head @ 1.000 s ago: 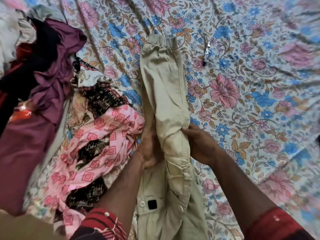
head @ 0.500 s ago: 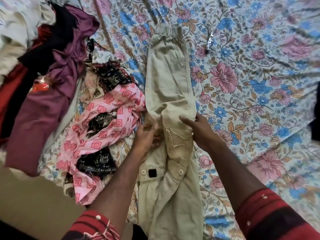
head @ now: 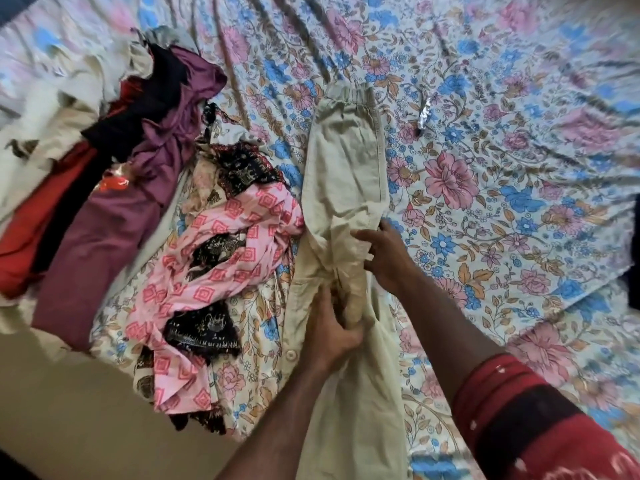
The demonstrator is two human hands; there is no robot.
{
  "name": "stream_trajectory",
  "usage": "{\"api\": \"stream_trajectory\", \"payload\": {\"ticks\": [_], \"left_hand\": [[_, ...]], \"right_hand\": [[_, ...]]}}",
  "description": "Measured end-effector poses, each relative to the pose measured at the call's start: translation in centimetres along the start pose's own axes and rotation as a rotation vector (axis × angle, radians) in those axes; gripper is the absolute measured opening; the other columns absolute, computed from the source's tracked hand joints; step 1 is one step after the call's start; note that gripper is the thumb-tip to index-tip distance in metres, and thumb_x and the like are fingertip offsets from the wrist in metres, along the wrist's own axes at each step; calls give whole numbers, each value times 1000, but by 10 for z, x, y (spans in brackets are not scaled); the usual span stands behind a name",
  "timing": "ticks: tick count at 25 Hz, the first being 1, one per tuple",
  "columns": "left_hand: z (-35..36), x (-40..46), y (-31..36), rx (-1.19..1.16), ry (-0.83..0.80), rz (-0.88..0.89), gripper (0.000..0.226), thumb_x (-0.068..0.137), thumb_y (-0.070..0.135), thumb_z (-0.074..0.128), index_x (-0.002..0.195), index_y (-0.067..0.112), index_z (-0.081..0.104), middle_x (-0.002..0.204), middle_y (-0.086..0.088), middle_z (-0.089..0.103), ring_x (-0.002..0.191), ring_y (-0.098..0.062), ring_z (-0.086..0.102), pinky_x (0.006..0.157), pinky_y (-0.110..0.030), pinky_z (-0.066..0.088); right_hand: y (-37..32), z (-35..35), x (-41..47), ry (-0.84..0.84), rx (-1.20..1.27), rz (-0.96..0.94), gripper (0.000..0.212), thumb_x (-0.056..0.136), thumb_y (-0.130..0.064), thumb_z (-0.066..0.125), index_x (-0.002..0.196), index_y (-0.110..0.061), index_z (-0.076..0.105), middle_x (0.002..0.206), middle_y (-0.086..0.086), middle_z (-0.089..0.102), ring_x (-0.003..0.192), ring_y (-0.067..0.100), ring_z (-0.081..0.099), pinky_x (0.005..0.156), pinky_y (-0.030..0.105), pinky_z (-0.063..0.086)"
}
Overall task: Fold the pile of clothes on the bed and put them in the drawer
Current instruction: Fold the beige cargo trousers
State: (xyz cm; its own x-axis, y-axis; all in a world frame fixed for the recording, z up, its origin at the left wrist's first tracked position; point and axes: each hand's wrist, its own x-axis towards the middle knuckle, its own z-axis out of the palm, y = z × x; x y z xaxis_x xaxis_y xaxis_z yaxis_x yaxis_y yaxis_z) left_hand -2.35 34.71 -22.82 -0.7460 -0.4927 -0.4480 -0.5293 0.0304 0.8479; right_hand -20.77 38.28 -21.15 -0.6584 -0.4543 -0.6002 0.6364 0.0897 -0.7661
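A pair of beige trousers (head: 346, 174) lies lengthwise on the bed, on a floral sheet (head: 502, 161), with the elastic waistband at the far end and the rest running down toward the person. The fabric is bunched and creased around its middle, where both hands meet it.

The left hand (head: 332, 327) grips a fold of the trousers near the middle, fingers curled around the gathered cloth. The right hand (head: 384, 258) sits just above and to the right of it, thumb and fingers pinching the right edge of the same garment. Both forearms reach in from the bottom of the view; the right arm wears a red and black sleeve (head: 540, 420).

Just left of the trousers, touching them, lies the pile of unfolded clothes. Nearest is a pink patterned garment (head: 221, 271) tangled with a black printed cloth (head: 204, 330). Farther left are a purple garment (head: 104, 230), a red one (head: 31, 230), something black (head: 138, 112) and pale cream pieces (head: 45, 112) at the far left edge.

A small shiny scrap (head: 424, 114), perhaps foil, lies on the sheet to the right of the waistband, apart from it. At the lower left, the edge of the bed gives way to a plain tan floor (head: 86, 410).
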Motion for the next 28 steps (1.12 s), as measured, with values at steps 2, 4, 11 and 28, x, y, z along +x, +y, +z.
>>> {"api": "stream_trajectory", "payload": {"ticks": [2, 4, 11, 28], "left_hand": [[-16, 37, 19, -81, 0, 44, 78, 67, 62, 77, 135, 37, 46, 132, 6, 59, 117, -10, 61, 100, -40, 54], [-30, 77, 39, -61, -52, 65, 72, 69, 67, 72, 129, 34, 52, 129, 6, 58, 117, -13, 61, 102, -42, 53], [-51, 202, 94, 137, -2, 125, 68, 80, 69, 67, 127, 21, 58, 123, -1, 56, 104, -17, 61, 89, -36, 55], [-91, 358, 237, -791, -405, -32, 29, 102, 10, 48, 127, 5, 63, 113, -18, 71, 102, -35, 68, 102, -53, 50]], "right_hand": [[-19, 4, 27, 22, 29, 3, 52, 68, -6, 81, 116, -4, 60, 111, 25, 71, 100, 43, 70, 79, 47, 61], [-30, 9, 51, 56, 22, -17, 69, 54, -10, 87, 117, -1, 58, 115, 32, 67, 102, 44, 69, 85, 51, 57], [-76, 15, 129, 336, 123, -20, 56, 65, -17, 90, 102, -19, 48, 89, 5, 56, 76, 20, 57, 70, 37, 48], [-157, 5, 222, -288, 183, 129, 102, 75, -78, 67, 150, -11, 49, 140, 19, 51, 123, 35, 53, 112, 57, 41]]}}
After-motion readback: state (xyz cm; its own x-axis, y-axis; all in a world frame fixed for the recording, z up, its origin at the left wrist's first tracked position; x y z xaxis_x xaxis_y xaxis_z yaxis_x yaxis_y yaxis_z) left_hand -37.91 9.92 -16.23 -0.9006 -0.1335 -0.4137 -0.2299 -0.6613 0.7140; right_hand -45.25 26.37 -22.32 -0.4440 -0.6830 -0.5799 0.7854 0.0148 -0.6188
